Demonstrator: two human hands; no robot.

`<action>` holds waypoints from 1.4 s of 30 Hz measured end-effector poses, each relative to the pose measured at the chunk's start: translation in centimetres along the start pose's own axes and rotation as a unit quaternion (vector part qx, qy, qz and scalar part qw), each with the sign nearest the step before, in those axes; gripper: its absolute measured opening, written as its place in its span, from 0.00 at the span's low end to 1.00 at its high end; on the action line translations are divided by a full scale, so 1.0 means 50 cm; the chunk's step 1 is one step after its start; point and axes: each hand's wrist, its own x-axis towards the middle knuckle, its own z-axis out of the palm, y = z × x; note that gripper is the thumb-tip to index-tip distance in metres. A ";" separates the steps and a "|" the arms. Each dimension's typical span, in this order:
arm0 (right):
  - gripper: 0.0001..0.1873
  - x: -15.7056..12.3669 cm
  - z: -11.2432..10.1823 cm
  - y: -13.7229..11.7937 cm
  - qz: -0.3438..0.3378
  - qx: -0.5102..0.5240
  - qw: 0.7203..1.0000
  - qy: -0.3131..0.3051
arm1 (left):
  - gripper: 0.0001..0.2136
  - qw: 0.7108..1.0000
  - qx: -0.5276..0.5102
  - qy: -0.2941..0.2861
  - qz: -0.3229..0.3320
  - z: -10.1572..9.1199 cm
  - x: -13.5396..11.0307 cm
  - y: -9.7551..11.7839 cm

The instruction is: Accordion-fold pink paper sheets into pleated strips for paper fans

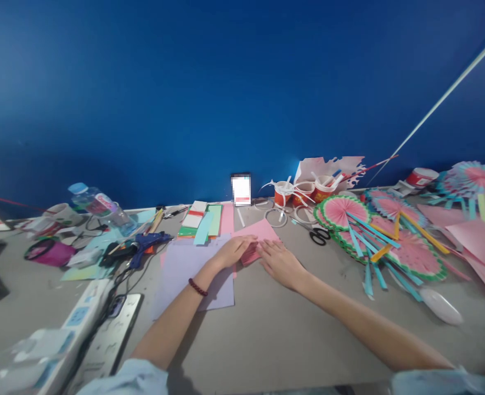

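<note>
Midway along the grey counter (292, 340), a pink sheet of paper (264, 230) lies under both of the person's hands, partly covered by them. The right hand (281, 264) is palm down on its near edge, fingers stretched out and a little spread, not closed on anything. The left hand (236, 250) reaches across from the other side, fingers extended over the paper; its thumb and underside are hidden from me, so I can't tell whether it pinches an edge. A dark beaded bracelet (198, 287) circles that wrist, and the forearm covers part of a lavender sheet (185, 280).

Near the wall stands a phone (241, 189), its screen blurred past reading. Black-handled scissors (320, 236) sit to the right, their blades hard to make out beside overlapping watermelon-patterned paper fans (345, 211). Over on the left, a blue glue gun (147, 241) rests among tangled cords, and a white power strip (80, 312) runs out of sight.
</note>
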 end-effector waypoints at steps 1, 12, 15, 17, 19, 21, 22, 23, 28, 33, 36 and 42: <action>0.22 -0.008 0.001 -0.002 -0.002 0.004 1.000 0.016 | 0.23 1.000 0.014 0.001 0.003 0.000 0.001 0.002; 0.21 -0.103 -0.015 -0.003 0.008 0.030 0.999 0.018 | 0.15 0.964 0.249 0.024 0.093 0.018 0.002 0.003; 0.19 -0.116 -0.009 0.019 0.012 0.040 0.998 0.038 | 0.16 0.956 0.278 0.032 0.085 0.027 -0.001 0.018; 0.19 -0.117 -0.001 0.035 0.018 0.045 0.997 0.053 | 0.18 0.954 0.286 0.041 0.080 0.038 -0.003 0.024; 0.21 -0.110 0.006 0.049 0.013 0.038 0.997 0.067 | 0.19 0.955 0.280 0.048 0.081 0.048 -0.004 0.024; 0.21 -0.096 0.008 0.062 -0.006 0.026 0.997 0.070 | 0.20 0.960 0.263 0.044 0.092 0.056 -0.006 0.021; 0.21 -0.086 0.007 0.068 -0.025 0.021 0.997 0.066 | 0.20 0.962 0.252 0.038 0.096 0.057 -0.007 0.018; 0.19 -0.076 0.005 0.074 -0.047 0.017 0.997 0.064 | 0.20 0.965 0.242 0.032 0.099 0.057 -0.008 0.016; 0.14 -0.040 -0.011 0.102 -0.131 0.033 0.988 0.080 | 0.27 0.977 0.194 -0.017 0.086 0.038 -0.015 0.019; 0.13 -0.031 -0.035 0.113 -0.027 0.177 0.973 0.146 | 0.46 0.990 0.107 -0.048 0.079 0.010 -0.016 0.046; 0.13 -0.030 -0.065 0.108 0.065 0.275 0.945 0.166 | 0.26 1.000 0.014 0.012 0.006 -0.003 -0.012 0.067; 0.17 -0.023 -0.124 0.063 0.130 0.401 0.891 0.169 | 0.19 0.990 -0.118 0.029 -0.076 -0.051 -0.022 0.127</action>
